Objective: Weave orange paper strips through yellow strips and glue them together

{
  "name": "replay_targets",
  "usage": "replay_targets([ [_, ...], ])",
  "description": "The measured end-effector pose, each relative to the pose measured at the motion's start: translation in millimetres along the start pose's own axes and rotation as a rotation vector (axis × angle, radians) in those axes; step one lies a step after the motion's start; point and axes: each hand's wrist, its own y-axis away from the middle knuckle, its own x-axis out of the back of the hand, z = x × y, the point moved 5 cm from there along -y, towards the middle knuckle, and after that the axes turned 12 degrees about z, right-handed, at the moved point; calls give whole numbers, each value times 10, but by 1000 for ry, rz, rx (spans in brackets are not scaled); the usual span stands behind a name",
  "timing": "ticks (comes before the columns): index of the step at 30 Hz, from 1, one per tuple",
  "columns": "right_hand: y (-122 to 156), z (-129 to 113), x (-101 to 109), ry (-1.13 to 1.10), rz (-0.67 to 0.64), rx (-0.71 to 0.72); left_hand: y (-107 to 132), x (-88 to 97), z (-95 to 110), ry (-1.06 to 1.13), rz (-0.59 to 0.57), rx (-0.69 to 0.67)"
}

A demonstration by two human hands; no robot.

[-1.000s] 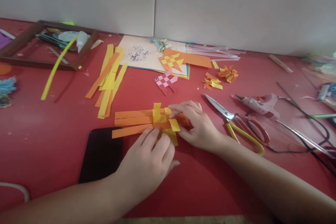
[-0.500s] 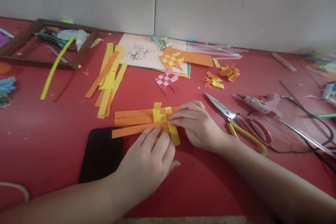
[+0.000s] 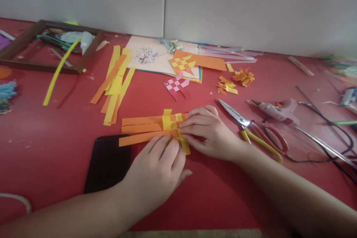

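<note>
Orange paper strips (image 3: 142, 128) lie side by side on the red table, crossed near their right end by two short yellow paper strips (image 3: 166, 120) in an over-and-under weave. My left hand (image 3: 160, 165) is closed, its curled fingertips pressing the lower edge of the weave, its thumb sticking out to the right. From the other side, my right hand (image 3: 205, 130) grips the right end of the strips with fingers bent together. The hands cover part of the weave. Under my left wrist and the strips' left ends lies a black phone (image 3: 107, 163).
Scissors (image 3: 242, 121) and a glue gun (image 3: 279, 111) with its cord lie right. Behind are loose strips (image 3: 114, 85), a pink woven paper fish (image 3: 177, 84), an orange-yellow one (image 3: 182, 64) and paper scraps (image 3: 244, 77). A wooden frame (image 3: 39, 63) sits back left.
My right fingers have shifted slightly along the right end of the weave. The right yellow strip's lower end has moved a little left. My left hand stays nearly still.
</note>
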Motion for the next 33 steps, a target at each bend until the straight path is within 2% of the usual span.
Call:
replay_targets([
  [9,4,9,-18,27,-68,-5,-35,29,-25,-7,27,9],
  [16,-3,-74,-12,110,-105,88,-57,22,-63,59,9,44],
  [20,2,-88,-24,114,-124,75,-136,103,-193,80,-14,75],
  [24,0,-99,-28,116,-109,82,-211,193,-592,-23,36,262],
  [27,-1,-103,-29,128,-100,92,-199,134,-863,72,21,434],
  [29,0,-105,-29,130,-96,94,-182,68,-932,198,-8,496],
  [33,3,-103,-31,126,-93,93,-148,7,-901,401,-76,576],
])
